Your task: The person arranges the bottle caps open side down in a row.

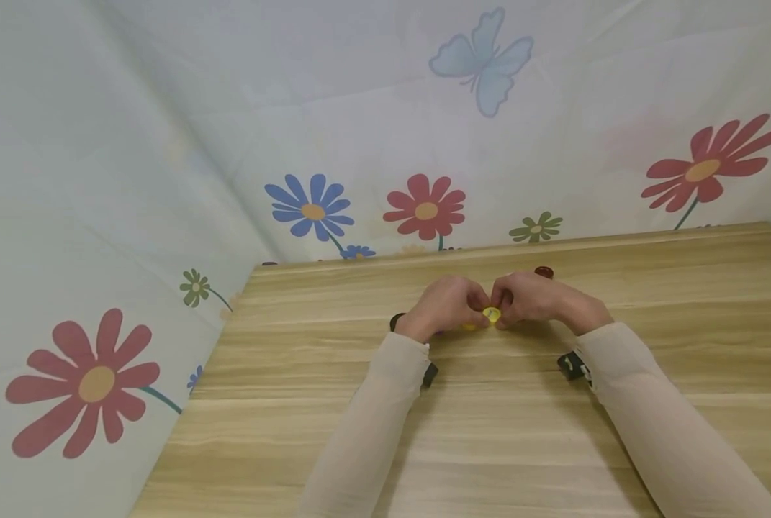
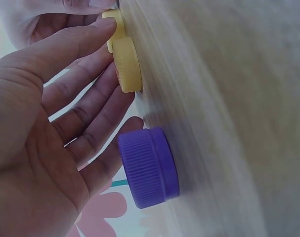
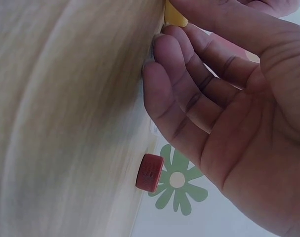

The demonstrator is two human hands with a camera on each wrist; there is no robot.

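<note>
Both hands meet over the wooden table at a yellow bottle cap. My left hand pinches this cap from the left; its thumb lies on the cap in the left wrist view. A second yellow cap stands beside it, close to the left fingers. Nearer the left palm is a ribbed purple cap, apart from the little finger. From the right, my right hand holds the same yellow cap between thumb and fingertips, its other fingers bent near the tabletop. In the right wrist view only part of the yellow cap shows.
A dark red cap lies behind the right hand. Some round black thing shows by the left wrist; its kind cannot be told. The wooden table ends at a flower-printed cloth behind and to the left.
</note>
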